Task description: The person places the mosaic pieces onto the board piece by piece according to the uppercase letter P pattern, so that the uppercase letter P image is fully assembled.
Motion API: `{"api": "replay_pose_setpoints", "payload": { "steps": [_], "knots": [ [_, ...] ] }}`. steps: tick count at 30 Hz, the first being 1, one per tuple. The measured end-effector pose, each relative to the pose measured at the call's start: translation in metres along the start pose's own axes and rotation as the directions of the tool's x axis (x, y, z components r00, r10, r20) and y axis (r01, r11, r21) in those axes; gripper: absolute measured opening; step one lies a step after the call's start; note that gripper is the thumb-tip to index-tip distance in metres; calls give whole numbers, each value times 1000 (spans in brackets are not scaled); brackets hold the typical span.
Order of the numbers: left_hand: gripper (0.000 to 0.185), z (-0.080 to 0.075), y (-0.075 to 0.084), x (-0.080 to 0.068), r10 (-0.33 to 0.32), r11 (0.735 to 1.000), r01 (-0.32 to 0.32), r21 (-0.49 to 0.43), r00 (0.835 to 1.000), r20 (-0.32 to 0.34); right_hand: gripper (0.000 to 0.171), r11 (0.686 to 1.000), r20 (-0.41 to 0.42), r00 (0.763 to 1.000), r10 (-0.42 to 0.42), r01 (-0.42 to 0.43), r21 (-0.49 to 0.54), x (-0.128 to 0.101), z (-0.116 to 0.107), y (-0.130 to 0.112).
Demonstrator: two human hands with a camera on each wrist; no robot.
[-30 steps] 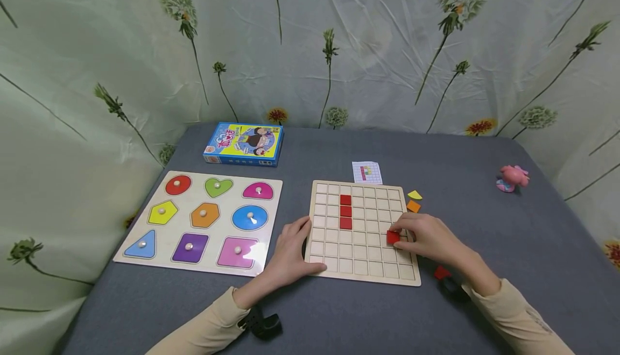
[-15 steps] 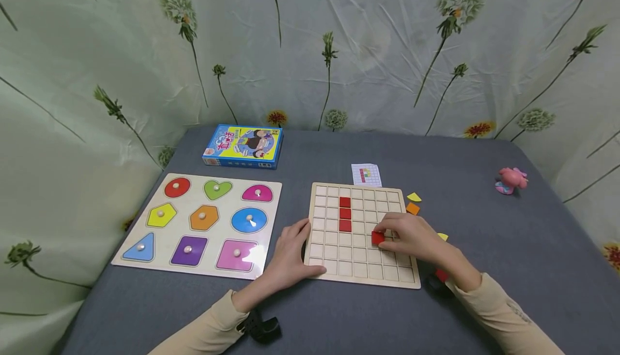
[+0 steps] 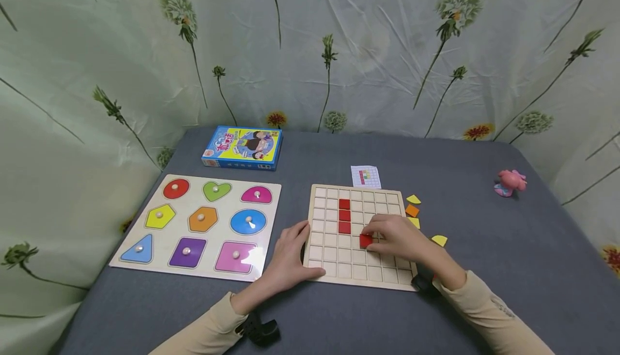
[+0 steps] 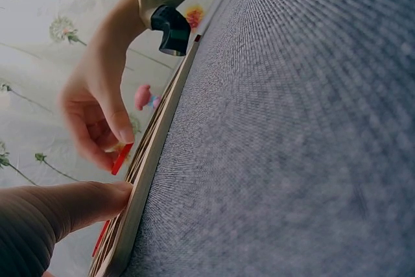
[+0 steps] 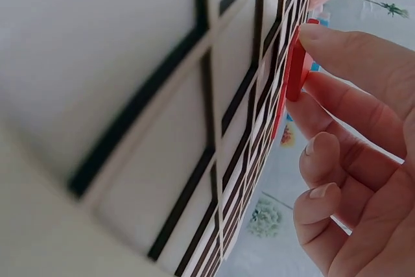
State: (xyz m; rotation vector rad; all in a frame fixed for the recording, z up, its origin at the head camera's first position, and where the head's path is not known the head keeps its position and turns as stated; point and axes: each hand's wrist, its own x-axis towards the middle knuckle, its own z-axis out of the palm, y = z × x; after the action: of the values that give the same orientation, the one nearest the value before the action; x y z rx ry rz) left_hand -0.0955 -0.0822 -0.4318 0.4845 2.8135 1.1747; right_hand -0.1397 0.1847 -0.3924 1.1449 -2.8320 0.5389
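A wooden grid board lies on the table with three red square tiles set in one column. My right hand pinches another red square tile between thumb and fingers, over the board's middle, right of and below that column. In the right wrist view this held tile is tilted, close to the grid. My left hand rests at the board's left side, its thumb laid straight on the rim near the front corner and its fingers along the left edge.
A small printed grid card lies behind the board. Yellow pieces and an orange tile lie to its right. A knobbed shape puzzle fills the left, a blue box stands behind it, and a pink figurine is far right.
My right hand has moved left across the board with the red square tile, from near the right edge toward the column of red tiles. The left hand has stayed at the board's edge.
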Motion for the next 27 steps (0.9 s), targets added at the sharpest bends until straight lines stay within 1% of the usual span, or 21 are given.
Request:
{"api": "replay_pose_setpoints", "payload": {
  "steps": [7, 13, 27],
  "knots": [
    [96, 1, 0, 0, -4, 1000, 4, 1, 1000, -1, 17, 1000, 27, 1000, -1, 1, -16, 8, 4, -7],
    [96, 1, 0, 1, 0, 1000, 0, -2, 1000, -3, 15, 999, 68, 997, 31, -29, -30, 13, 6, -11],
    [96, 2, -1, 0, -10, 1000, 10, -1, 1000, 2, 17, 996, 29, 999, -35, 37, -80, 21, 13, -17]
  ]
}}
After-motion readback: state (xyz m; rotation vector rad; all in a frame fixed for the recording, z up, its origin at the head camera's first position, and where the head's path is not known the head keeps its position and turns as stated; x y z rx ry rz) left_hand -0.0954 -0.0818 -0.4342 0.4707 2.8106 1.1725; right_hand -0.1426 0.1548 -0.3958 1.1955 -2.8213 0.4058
